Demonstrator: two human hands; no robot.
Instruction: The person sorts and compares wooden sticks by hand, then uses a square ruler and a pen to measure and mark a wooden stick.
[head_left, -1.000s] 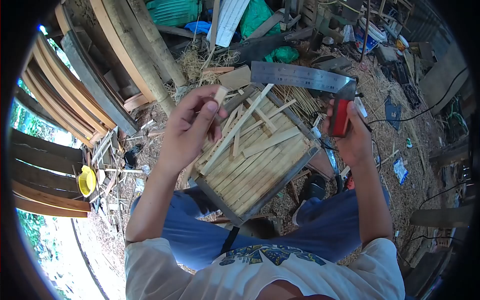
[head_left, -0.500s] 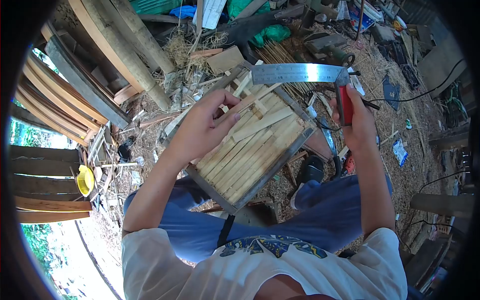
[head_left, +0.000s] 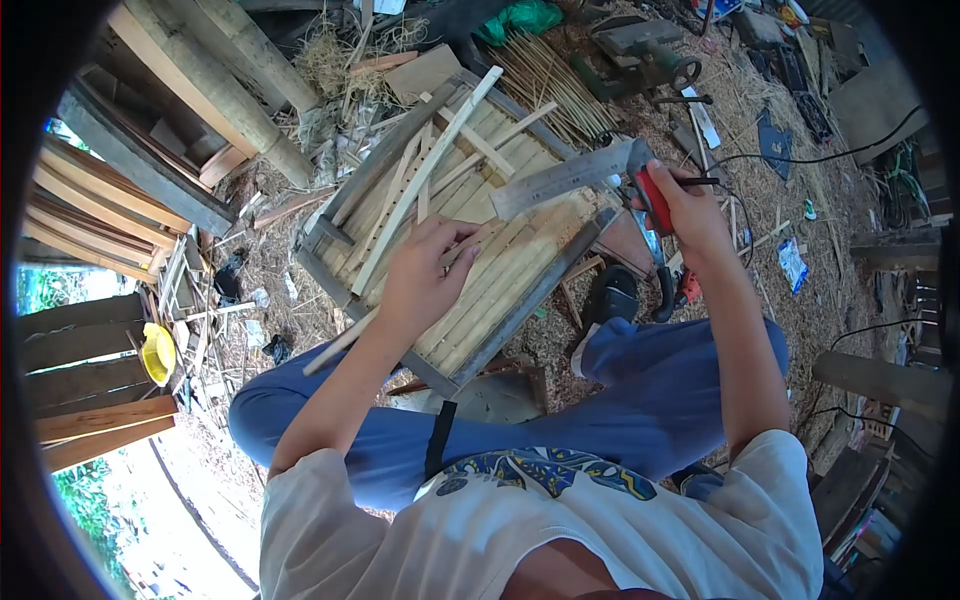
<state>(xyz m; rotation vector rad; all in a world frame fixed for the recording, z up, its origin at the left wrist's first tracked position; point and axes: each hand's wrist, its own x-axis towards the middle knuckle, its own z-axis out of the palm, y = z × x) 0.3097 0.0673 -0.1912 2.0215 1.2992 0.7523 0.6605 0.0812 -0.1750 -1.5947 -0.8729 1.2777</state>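
Observation:
My right hand (head_left: 690,210) grips the red handle of a try square (head_left: 565,182), with the metal blade pointing left above the slatted wooden tabletop (head_left: 535,308). A thin dark thing sticks out beside its fingers; I cannot tell what it is. My left hand (head_left: 430,270) is closed in a pinch on a thin wooden strip (head_left: 342,346), whose lower end shows past the wrist. The blade tip is just above and right of the left fingertips. A long pale strip (head_left: 430,178) and several shorter wooden pieces lie across the tabletop.
Wood shavings and scraps cover the ground. A bundle of thin sticks (head_left: 555,85) lies behind the tabletop, near a green metal tool (head_left: 650,65). A yellow basin (head_left: 158,353) is at the left, below curved planks (head_left: 110,200). A black cable (head_left: 800,160) runs along the right.
The try square has come down and left, its blade now tilted toward the left hand. The left hand and its strip have moved lower. The view has shifted, showing more of the tabletop.

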